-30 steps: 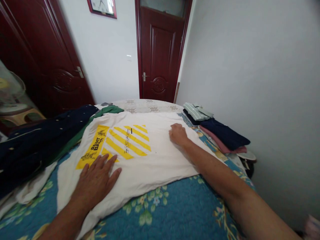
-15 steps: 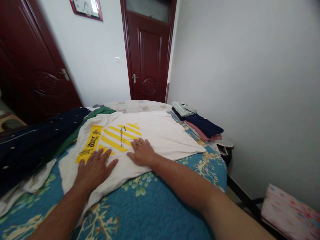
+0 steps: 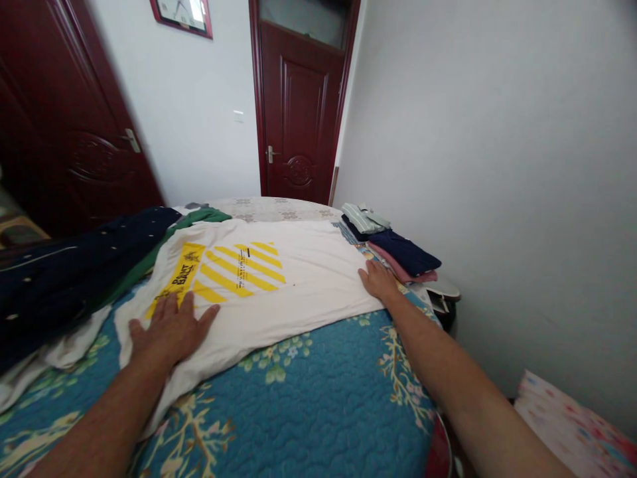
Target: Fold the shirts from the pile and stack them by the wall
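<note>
A white T-shirt (image 3: pixel 318 265) with a yellow striped print lies spread on the blue floral bedcover (image 3: pixel 298 398). My left hand (image 3: pixel 172 325) rests flat on the shirt over the lower edge of the yellow print, fingers spread. At the shirt's right end, by its hem, is my right hand (image 3: pixel 379 282). Its fingers are bent onto the cloth, and whether they pinch the hem is too small to tell.
Folded clothes (image 3: pixel 405 252) are stacked at the right edge of the bed. Dark blue dotted clothing (image 3: pixel 84 272) and a green garment (image 3: pixel 144 265) lie heaped on the left. A pink floral item (image 3: pixel 572 425) is low at the right.
My right hand has moved from the shirt's middle to its right end. My left hand has slid slightly left and down. The shirt's right edge has drawn in a little, and the view has shifted slightly.
</note>
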### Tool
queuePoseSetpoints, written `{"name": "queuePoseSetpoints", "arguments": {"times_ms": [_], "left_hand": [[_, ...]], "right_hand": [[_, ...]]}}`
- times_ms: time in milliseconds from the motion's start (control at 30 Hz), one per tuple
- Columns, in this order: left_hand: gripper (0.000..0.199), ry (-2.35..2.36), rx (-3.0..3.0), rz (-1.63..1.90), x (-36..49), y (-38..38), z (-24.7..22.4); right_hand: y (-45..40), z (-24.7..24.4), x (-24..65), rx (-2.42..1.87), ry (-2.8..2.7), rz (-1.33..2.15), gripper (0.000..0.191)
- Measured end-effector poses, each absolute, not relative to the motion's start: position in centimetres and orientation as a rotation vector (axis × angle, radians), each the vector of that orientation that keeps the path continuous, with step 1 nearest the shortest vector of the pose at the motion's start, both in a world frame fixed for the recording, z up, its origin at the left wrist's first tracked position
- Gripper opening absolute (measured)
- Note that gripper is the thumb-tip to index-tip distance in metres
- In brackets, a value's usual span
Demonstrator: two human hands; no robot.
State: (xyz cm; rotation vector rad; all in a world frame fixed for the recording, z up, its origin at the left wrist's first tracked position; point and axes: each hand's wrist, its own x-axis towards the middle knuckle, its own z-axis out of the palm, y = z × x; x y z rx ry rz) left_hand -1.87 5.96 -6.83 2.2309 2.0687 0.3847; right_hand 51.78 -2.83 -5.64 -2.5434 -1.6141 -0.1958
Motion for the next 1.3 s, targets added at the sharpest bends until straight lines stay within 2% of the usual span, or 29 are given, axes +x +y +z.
{"name": "queuePoseSetpoints", "arguments": {"times_ms": [267, 467, 633, 800, 1000, 1167, 1300], "left_hand": [[0.097, 2.085, 2.232, 0.29, -1.0, 4.9, -5.4], [0.083, 1.785, 2.403, 0.047, -1.1, 2.1, -4.2], [0.075, 1.704, 2.474, 0.004, -2.6, 0.0, -4.3], [0.066, 1.756, 2.475, 0.164, -6.0, -0.5, -5.1], [0.055, 1.823, 2.444, 0.683, -8.3, -4.3, -3.6], [0.051, 1.931, 2.257, 0.621, -7.6, -9.8, -2.6], [0.032, 1.701, 1.773, 0.887, -7.0, -10.9, -1.2]], "right_hand": [[-3.9, -4.9, 49.2, -2.329, -1.582, -0.415, 0.057], [-5.4, -6.9, 43.4, -2.169, -2.038, -0.122, 0.065], [-6.3, -7.1, 45.0, -2.356, -1.938, -0.05, 0.07], [-7.6, -7.1, 49.3, -2.489, -1.758, -0.117, 0.069], [-8.4, -7.2, 51.4, -2.511, -1.661, -0.351, 0.057], [-7.8, -6.9, 51.5, -2.475, -1.692, -0.4, 0.047], [-7.6, -7.3, 51.6, -2.473, -1.661, -0.442, 0.045]]}}
